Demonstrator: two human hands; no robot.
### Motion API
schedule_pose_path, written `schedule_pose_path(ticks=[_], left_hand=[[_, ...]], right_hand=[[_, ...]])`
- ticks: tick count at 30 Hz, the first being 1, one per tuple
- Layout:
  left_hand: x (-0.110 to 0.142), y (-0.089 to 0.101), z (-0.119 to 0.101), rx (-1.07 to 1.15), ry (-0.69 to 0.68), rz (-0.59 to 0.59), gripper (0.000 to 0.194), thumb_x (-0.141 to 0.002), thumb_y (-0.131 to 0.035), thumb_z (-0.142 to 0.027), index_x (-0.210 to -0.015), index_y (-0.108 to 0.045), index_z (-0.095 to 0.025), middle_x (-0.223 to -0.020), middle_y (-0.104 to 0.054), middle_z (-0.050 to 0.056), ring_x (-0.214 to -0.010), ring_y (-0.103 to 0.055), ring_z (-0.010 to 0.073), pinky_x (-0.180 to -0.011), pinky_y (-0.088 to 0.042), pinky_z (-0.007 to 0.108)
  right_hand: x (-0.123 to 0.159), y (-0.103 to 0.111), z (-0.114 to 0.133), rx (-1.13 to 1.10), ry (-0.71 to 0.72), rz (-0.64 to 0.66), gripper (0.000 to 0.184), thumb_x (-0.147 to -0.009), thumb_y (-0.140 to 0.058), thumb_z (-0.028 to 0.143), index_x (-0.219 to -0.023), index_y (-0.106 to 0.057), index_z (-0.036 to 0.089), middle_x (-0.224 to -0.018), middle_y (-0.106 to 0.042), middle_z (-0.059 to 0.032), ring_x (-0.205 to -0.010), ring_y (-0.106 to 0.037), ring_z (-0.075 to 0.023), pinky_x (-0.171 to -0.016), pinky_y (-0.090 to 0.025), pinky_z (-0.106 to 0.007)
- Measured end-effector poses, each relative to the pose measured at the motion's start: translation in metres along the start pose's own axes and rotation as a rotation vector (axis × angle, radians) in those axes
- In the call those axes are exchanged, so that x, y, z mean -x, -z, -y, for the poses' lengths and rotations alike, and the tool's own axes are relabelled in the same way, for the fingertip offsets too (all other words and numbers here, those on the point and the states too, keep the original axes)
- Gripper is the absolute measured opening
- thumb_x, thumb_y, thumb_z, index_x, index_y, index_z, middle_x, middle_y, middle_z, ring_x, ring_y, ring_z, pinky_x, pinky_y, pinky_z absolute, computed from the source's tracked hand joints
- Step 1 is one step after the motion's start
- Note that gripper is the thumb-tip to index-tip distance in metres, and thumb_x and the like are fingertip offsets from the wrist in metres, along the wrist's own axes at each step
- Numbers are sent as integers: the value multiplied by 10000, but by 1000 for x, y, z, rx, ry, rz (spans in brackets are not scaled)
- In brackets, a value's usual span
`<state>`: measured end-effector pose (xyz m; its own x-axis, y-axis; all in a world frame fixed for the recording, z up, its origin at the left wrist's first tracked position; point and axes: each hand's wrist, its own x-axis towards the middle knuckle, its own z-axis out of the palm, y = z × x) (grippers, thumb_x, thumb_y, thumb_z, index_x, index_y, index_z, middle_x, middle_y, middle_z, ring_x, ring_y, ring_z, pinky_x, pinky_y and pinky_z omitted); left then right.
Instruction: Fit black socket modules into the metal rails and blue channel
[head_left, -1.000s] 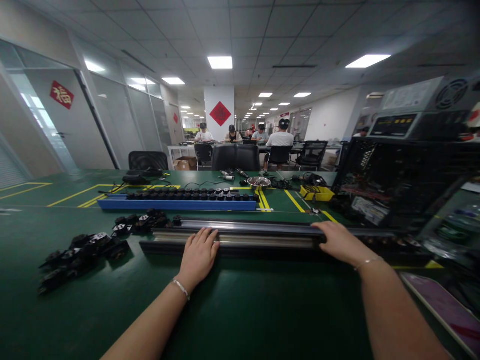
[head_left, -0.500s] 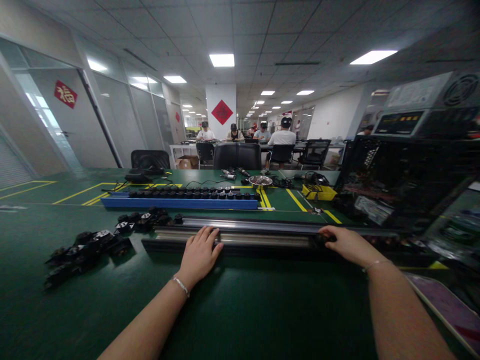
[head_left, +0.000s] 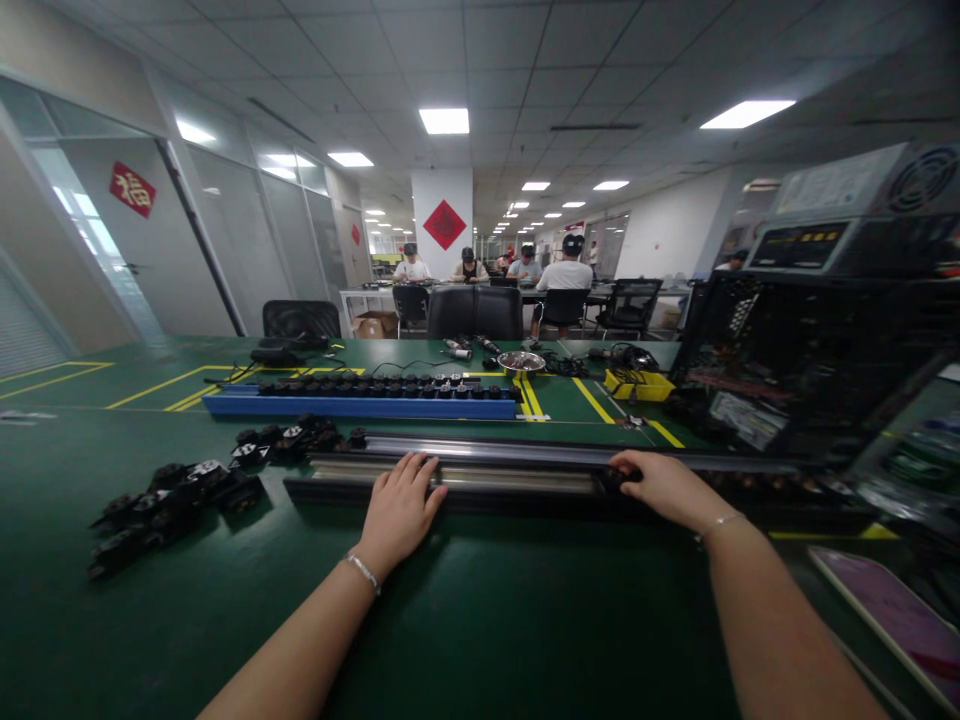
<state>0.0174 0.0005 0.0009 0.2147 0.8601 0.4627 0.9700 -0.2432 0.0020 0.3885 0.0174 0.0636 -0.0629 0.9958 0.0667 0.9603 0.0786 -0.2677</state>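
Observation:
A long dark rail (head_left: 517, 482) with a shiny metal channel lies across the green table in front of me. My left hand (head_left: 405, 505) rests on its left half, fingers stretched out over the top. Farther right, my right hand (head_left: 660, 482) pinches a small black part (head_left: 609, 480) seated in the channel; the fingers cover some of it. Just behind runs a second shiny rail (head_left: 465, 448). Small black and white parts (head_left: 202, 475) lie in a loose cluster to the left of the rails.
A blue rail (head_left: 360, 407) carrying a row of black parts lies farther back. Behind it stand a metal bowl (head_left: 521, 362) and a yellow tray (head_left: 637, 385). An opened computer case (head_left: 817, 350) rises at the right, with a phone (head_left: 889, 610) in front. Several people sit beyond.
My right hand has moved left along the rail, and the black part has slid with it. My left hand has stayed in place.

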Motion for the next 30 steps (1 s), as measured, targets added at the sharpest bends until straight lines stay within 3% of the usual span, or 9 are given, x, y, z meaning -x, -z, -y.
schedule_pose_path(ticks=[18,30], left_hand=[[0,0,0,11,9,-3,457,-885,-323,-441,-1268,-473,-241,-1346,-475,55,-1271,-370,226,-956,-369,413],[-1,0,0,14,11,1,460,-884,-327,-444,-1268,-477,-241,-1344,-477,60,-1272,-369,232,-963,-368,417]], right_hand=[[-4,-19,37,-200,102,61,363,-723,-532,183,-1079,-598,194,-979,-661,-50,-894,-601,-163,-814,-431,-265],[-4,-47,80,-265,250,-49,360,-778,-499,196,-1131,-566,168,-1112,-596,-87,-1010,-552,-177,-918,-403,-310]])
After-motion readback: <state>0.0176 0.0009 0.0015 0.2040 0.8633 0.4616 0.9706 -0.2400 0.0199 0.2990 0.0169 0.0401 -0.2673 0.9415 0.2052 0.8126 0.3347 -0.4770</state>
